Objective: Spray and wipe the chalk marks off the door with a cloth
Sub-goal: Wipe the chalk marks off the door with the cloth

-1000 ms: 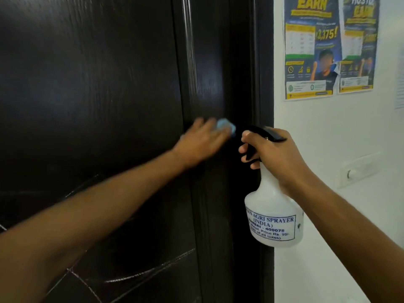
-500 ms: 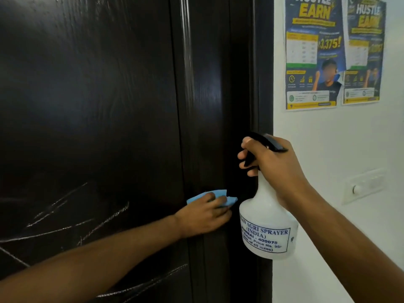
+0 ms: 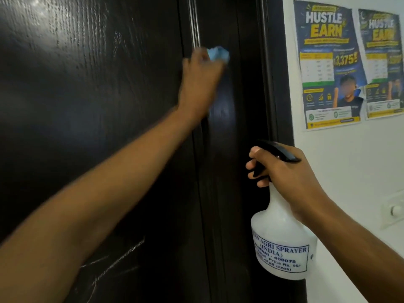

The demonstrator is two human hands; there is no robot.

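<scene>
A dark wooden door (image 3: 91, 110) fills the left and middle of the view. Faint white chalk marks (image 3: 118, 256) streak its lower part. My left hand (image 3: 200, 84) is raised high and presses a bunched blue cloth (image 3: 65, 54) against the door near its right stile; the hand is motion-blurred. My right hand (image 3: 290, 178) grips the black trigger head of a white spray bottle (image 3: 282, 241), held upright beside the door frame, nozzle towards the door.
A white wall (image 3: 349, 160) lies right of the door frame. Two posters (image 3: 328, 62) hang on it at the top right. A white switch plate (image 3: 393, 209) sits at the right edge.
My left hand has swept the cloth up the door from waist height to the upper part. The right hand and bottle sit lower in the view as the camera tilted up.
</scene>
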